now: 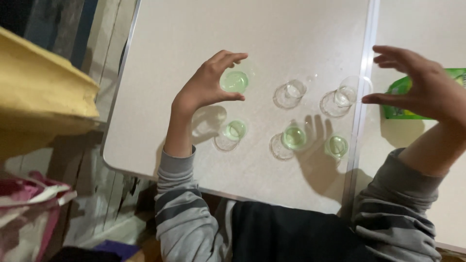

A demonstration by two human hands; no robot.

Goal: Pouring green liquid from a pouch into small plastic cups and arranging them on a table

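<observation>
Glass (234,81) of green liquid — clasped by left hand (206,86); right hand (427,85) loose, empty, above table (160,111).

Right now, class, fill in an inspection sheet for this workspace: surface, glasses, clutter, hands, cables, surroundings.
Surface: white folding table, metal seam on the right.
Job's things: six small clear glasses; four hold green liquid, two look empty.
Clutter: green packet at the right, partly hidden.
Hands: left hand curled around the far-left green glass; right hand open, raised near the packet.
Cables: nothing seen.
Surroundings: yellow cloth and patterned fabric at the left.
</observation>
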